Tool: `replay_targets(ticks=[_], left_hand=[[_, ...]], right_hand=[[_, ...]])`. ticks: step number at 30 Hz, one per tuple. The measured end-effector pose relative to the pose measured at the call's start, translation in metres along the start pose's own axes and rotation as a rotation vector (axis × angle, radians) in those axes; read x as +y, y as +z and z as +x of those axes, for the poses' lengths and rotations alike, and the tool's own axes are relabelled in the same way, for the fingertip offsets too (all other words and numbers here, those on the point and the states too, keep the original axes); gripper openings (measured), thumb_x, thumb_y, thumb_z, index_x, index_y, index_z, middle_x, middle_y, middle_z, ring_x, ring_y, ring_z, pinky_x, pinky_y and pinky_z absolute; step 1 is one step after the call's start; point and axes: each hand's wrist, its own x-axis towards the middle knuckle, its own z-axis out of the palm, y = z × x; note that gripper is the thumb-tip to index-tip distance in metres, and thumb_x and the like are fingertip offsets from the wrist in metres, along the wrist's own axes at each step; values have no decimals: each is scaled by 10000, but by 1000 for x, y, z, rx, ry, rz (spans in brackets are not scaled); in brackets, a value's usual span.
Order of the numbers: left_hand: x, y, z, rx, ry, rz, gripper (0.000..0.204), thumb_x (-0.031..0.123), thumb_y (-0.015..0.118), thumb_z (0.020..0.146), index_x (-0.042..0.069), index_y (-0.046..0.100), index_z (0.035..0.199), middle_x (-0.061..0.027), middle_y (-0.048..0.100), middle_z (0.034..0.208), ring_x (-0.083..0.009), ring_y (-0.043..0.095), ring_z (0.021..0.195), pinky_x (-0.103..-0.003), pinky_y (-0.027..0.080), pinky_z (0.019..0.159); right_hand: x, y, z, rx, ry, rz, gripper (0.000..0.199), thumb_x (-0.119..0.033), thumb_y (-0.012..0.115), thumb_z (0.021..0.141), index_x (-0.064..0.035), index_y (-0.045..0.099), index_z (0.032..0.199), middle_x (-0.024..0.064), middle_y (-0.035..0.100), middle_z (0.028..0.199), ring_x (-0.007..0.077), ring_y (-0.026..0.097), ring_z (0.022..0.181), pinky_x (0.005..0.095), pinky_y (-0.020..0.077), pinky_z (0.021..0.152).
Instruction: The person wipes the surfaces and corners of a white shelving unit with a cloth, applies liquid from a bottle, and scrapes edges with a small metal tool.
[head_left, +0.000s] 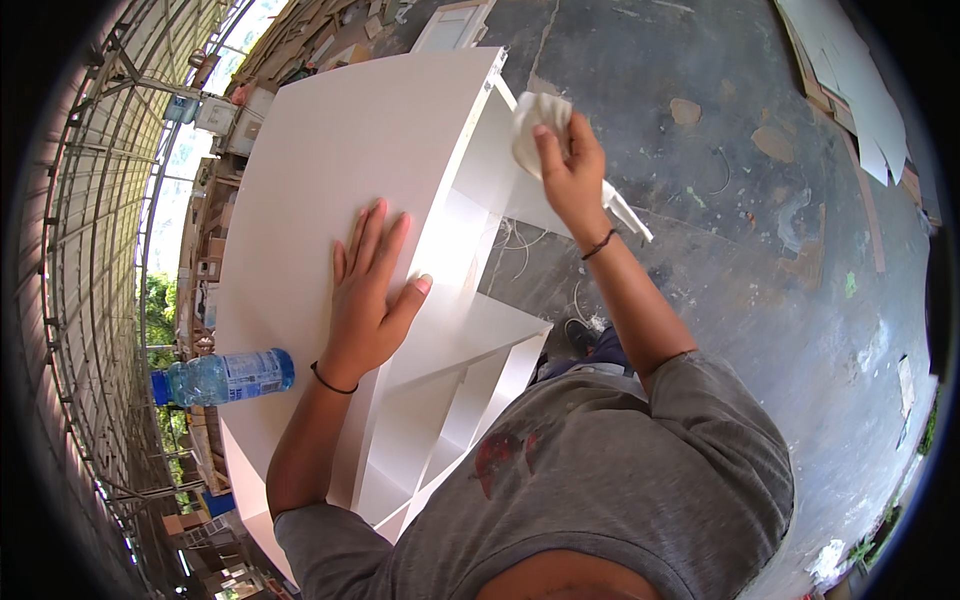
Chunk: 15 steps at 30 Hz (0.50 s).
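My left hand (pixel 370 295) lies flat, fingers spread, on the white top panel (pixel 340 150) of a cabinet, with the thumb at the panel's front edge. Pinched between the thumb and fingers of my right hand (pixel 572 170) is a crumpled whitish cloth (pixel 535 120). It is held up just off the cabinet's far right corner, in front of the open shelves (pixel 470 240). A clear bottle (pixel 228 377) with a blue cap and label stands on the top panel, left of my left forearm.
A white strip (pixel 627 212) sticks out beyond my right wrist. Below me are the cabinet's open compartments (pixel 455 420). Scraps (pixel 773 143) lie on the stained concrete floor (pixel 690 300). White sheets (pixel 850 80) lean at the far right, and stacked boards (pixel 315 40) fill the back left.
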Motion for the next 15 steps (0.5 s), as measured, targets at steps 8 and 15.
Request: replay_targets(ticks=[8,15], left_hand=[[-35,-5,34,1,-10,-203,558,383,352,1007,5,387,1416,-165,256,1543,-311,196,1444,-493,95,1148],[-15,-12,149,-39,-61,-55,589,410,284,1035,-1,294,1456,-130,267,1539,-257,245,1421,-365,177,1158]], right_hand=[[-32,79,-97,-297,-468,-30,371,-234,632,852,-24,592,1155,172,415,1442,369,342,1359,530,332,1012],[-15,79,-39,-155,-430,67,217,-249,616,857,-53,637,946,130,392,1468,326,294,1389,541,325,996]])
